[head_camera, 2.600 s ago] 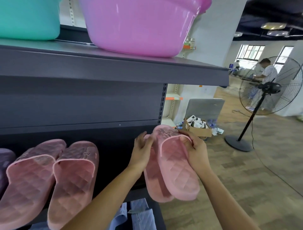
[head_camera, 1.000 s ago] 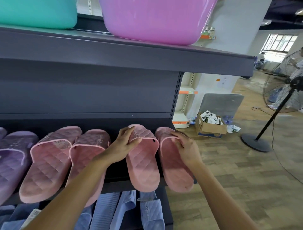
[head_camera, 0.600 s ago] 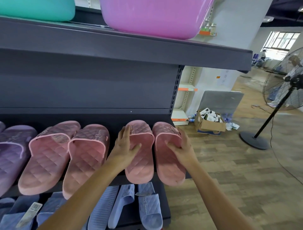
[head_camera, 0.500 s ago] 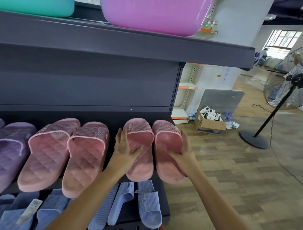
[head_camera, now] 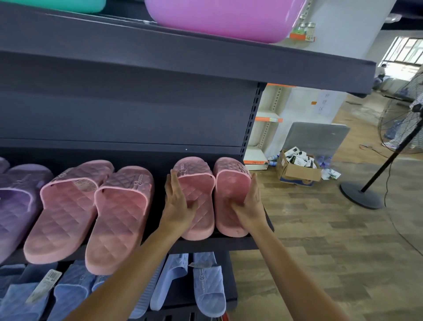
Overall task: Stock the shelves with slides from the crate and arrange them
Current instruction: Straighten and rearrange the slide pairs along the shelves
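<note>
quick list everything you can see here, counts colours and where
pink slides: four, pink, middle shelf
purple slides: at least two, purple, middle shelf left
blue slides: several, blue, lower shelf
pink basin: one, pink, top shelf
teal basin: one, teal, top shelf left
cardboard box: one, brown, floor at right
fan: one, black, floor far right
hands: two, left hand and right hand pressing the rightmost pink pair's outer sides

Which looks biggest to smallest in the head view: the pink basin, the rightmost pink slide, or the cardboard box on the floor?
1. pink basin, though cropped
2. rightmost pink slide
3. cardboard box, but it sits farther away, so true size is unsure
</note>
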### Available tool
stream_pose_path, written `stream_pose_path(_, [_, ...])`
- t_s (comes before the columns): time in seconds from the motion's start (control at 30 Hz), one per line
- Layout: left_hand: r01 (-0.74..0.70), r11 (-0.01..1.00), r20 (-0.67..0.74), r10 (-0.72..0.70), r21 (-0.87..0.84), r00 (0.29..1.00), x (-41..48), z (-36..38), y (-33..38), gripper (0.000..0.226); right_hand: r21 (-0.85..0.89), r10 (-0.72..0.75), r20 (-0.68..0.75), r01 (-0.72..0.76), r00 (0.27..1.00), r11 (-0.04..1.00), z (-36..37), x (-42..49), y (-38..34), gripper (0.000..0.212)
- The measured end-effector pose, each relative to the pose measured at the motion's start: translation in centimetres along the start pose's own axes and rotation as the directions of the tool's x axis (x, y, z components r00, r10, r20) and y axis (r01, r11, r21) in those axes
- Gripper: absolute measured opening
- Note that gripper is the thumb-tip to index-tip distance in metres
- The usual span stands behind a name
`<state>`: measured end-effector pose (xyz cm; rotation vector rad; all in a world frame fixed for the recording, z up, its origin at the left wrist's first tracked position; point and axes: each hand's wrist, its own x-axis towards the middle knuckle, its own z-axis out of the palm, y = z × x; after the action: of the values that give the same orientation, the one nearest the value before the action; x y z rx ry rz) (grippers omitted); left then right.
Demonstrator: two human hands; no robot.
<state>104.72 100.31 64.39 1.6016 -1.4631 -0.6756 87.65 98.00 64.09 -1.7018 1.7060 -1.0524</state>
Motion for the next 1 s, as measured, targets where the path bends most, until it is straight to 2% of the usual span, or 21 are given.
stream_pose_path(0.27, [0.041, 0.999, -0.075, -0.041, -0.012, 0.996, 3.8, 0.8, -0.4, 0.09, 0.013, -0.01, -0.004, 0.011, 1.0, 1.0, 1.1, 3.6, -0.4, 0.096])
stream_pose_path(0.43, [0.055, 0.986, -0.104, -0.071, -0.155, 0.992, 5.9, 1.2, -1.5, 0.094, -0.003, -0.005, -0.027, 0.005, 1.0, 1.0, 1.6, 5.0, -0.7, 0.095])
stream_pose_path(0.57, [-0.016, 0.997, -0.096, 0.009, -0.07, 0.995, 6.4, 1.3, -2.9, 0.093, -0.001, 0.005, -0.034, -0.005, 0.999, 1.0, 1.7, 5.1, -0.6, 0.094])
stream_pose_path(0.73, [0.058, 0.998, -0.138, -0.062, -0.032, 0.988, 6.0, 1.4, -1.1, 0.084, -0.01, 0.01, -0.041, -0.01, 0.999, 1.0, 1.6, 4.7, -0.9, 0.093])
stream_pose_path(0.9, [0.056, 0.992, -0.111, -0.069, -0.117, 0.991, 5.2, 0.7, -1.0, 0.092, -0.065, 0.002, -0.003, -0.002, 1.0, 0.998, 1.0, 3.4, -1.3, 0.092])
stream_pose_path(0.97, [0.07, 0.997, -0.094, -0.071, -0.01, 0.993, 4.5, 0.3, -0.3, 0.088, -0.154, -0.045, 0.005, 0.045, 0.999, 0.987, 0.5, 2.4, -1.3, 0.09])
stream_pose_path(1.0, [0.028, 0.998, -0.104, -0.022, 0.061, 0.994, 4.0, 0.1, 0.0, 0.083, -0.221, -0.087, 0.009, 0.087, 0.996, 0.971, 0.2, 1.9, -1.3, 0.09])
